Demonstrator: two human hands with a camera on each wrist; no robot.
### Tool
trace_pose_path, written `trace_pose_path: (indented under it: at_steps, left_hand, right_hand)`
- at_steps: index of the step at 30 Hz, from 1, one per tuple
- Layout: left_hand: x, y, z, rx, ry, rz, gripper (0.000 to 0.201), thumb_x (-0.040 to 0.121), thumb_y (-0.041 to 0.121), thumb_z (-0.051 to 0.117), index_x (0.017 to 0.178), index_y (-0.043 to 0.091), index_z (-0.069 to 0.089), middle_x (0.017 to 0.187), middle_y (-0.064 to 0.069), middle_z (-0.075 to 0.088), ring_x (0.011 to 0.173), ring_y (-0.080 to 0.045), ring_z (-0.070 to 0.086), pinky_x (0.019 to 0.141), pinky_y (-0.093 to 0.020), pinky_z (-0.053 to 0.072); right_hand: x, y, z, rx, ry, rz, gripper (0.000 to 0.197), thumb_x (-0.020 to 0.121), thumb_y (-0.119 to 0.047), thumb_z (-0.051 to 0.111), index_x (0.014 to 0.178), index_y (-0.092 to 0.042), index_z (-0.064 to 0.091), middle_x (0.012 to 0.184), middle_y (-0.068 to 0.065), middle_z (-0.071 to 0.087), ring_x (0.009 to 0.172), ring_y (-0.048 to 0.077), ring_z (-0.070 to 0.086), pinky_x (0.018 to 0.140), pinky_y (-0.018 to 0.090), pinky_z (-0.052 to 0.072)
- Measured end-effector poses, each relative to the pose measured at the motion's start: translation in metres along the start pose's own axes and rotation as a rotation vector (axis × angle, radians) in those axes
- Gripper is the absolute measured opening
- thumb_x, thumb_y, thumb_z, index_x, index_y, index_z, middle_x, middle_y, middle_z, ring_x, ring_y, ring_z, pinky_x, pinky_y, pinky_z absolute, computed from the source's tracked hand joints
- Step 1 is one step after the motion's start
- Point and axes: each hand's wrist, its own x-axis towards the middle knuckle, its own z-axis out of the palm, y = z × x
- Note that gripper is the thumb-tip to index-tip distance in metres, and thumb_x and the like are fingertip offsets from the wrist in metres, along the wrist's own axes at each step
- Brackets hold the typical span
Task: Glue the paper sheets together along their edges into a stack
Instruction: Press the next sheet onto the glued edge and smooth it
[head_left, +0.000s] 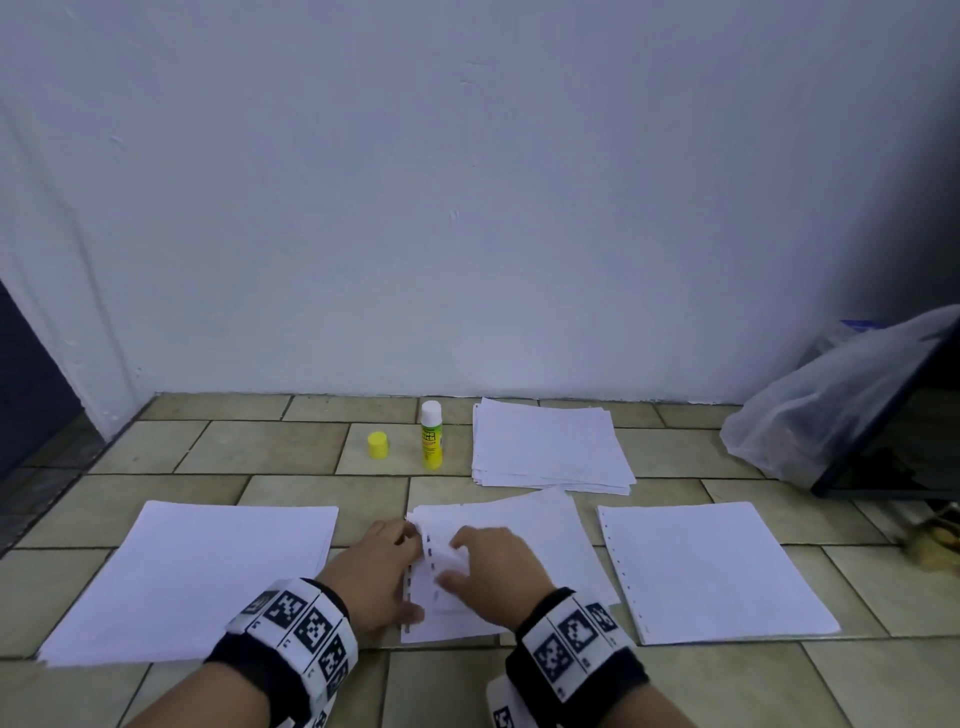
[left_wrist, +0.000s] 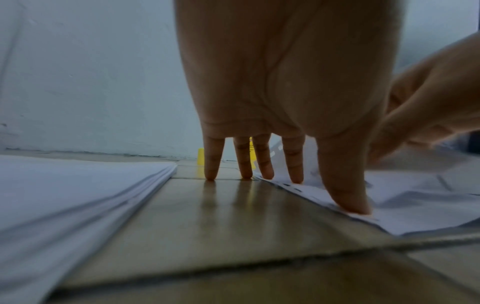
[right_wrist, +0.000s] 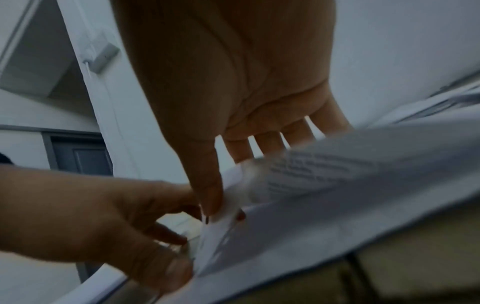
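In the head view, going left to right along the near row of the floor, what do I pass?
Left paper pile → left hand → punched sheets under both hands → right hand → right paper pile.

A plain pale wall (head_left: 467, 182) meets a floor of beige rectangular tiles (head_left: 270, 447) with dark grout lines. At the far left edge stands a dark opening (head_left: 31, 384). Dim shadow darkens the right corner.
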Motion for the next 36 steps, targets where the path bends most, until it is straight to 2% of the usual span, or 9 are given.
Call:
trace_pose_path:
  at_steps: [4,11,14,24,27,30,32,34,36]
  left_hand:
    - [0.0,-0.002,-0.001,-0.019,0.017,0.0,0.062,0.084,0.044,0.068,0.133,0.019,0.04,0.141,0.004,0.034,0.131,-0.013,0.031,0.104,-0.026,0.035]
    - [-0.002,-0.008,-0.001,-0.057,-0.025,0.029,0.078,0.08,0.044,0.071,0.145,0.025,0.032,0.148,0.01,0.028,0.134,-0.01,0.028,0.108,-0.028,0.033]
    - [-0.006,-0.007,0.0,-0.059,-0.013,0.024,0.084,0.079,0.042,0.073,0.147,0.024,0.027,0.15,0.01,0.025,0.135,-0.009,0.028,0.109,-0.027,0.033]
    - [-0.009,-0.006,0.0,-0.066,0.0,0.025,0.084,0.082,0.043,0.071,0.148,0.022,0.024,0.152,0.008,0.022,0.137,-0.009,0.026,0.11,-0.025,0.031]
    - [-0.008,-0.008,0.002,-0.08,0.01,0.031,0.084,0.081,0.043,0.072,0.148,0.022,0.026,0.153,0.01,0.019,0.137,-0.009,0.026,0.11,-0.024,0.031]
    - [-0.008,-0.011,0.004,-0.123,0.032,0.001,0.083,0.075,0.044,0.077,0.144,0.024,0.034,0.148,0.011,0.017,0.131,-0.011,0.036,0.107,-0.026,0.038]
    - [-0.008,-0.011,0.005,-0.119,0.035,-0.011,0.081,0.074,0.045,0.077,0.142,0.025,0.036,0.145,0.01,0.019,0.13,-0.011,0.036,0.106,-0.027,0.038]
    - [-0.007,-0.011,0.003,-0.086,0.02,-0.007,0.079,0.076,0.046,0.075,0.141,0.025,0.036,0.143,0.01,0.025,0.13,-0.009,0.034,0.105,-0.025,0.036]
    - [-0.005,-0.012,0.0,-0.084,0.017,-0.013,0.074,0.074,0.047,0.076,0.135,0.026,0.04,0.14,0.01,0.033,0.126,-0.008,0.036,0.101,-0.023,0.037]
  right_hand:
    - [0.005,-0.002,0.006,-0.014,-0.05,0.023,0.048,0.09,-0.042,0.056,0.129,-0.013,0.05,0.127,0.01,0.056,0.12,0.027,0.048,0.098,0.031,0.037]
    - [0.009,-0.004,0.01,-0.03,-0.032,0.061,0.051,0.089,-0.045,0.057,0.128,-0.013,0.051,0.126,0.01,0.056,0.12,0.028,0.047,0.098,0.035,0.04]
    - [0.01,-0.005,0.013,-0.035,-0.012,0.072,0.051,0.089,-0.046,0.056,0.127,-0.013,0.052,0.124,0.01,0.057,0.119,0.028,0.048,0.096,0.035,0.043]
    - [0.007,-0.003,0.005,-0.088,0.013,0.031,0.048,0.09,-0.046,0.056,0.125,-0.013,0.057,0.125,0.008,0.06,0.115,0.025,0.054,0.097,0.033,0.043]
    - [0.007,-0.004,0.005,-0.09,0.0,0.03,0.048,0.09,-0.046,0.056,0.124,-0.012,0.058,0.124,0.008,0.06,0.115,0.025,0.054,0.096,0.034,0.044]
    - [0.007,-0.003,0.005,-0.093,-0.005,0.028,0.047,0.09,-0.046,0.055,0.123,-0.012,0.058,0.124,0.007,0.06,0.115,0.025,0.054,0.096,0.034,0.044]
    - [0.007,-0.002,0.004,-0.086,0.003,0.032,0.047,0.09,-0.046,0.056,0.123,-0.013,0.059,0.125,0.006,0.06,0.116,0.024,0.054,0.096,0.033,0.043]
    - [0.008,-0.003,0.003,-0.077,0.012,0.038,0.048,0.089,-0.046,0.057,0.124,-0.014,0.055,0.121,0.007,0.061,0.114,0.025,0.054,0.093,0.032,0.043]
    - [0.008,-0.003,0.003,-0.058,0.021,0.037,0.049,0.087,-0.046,0.059,0.124,-0.015,0.048,0.115,0.009,0.062,0.109,0.027,0.056,0.082,0.031,0.042]
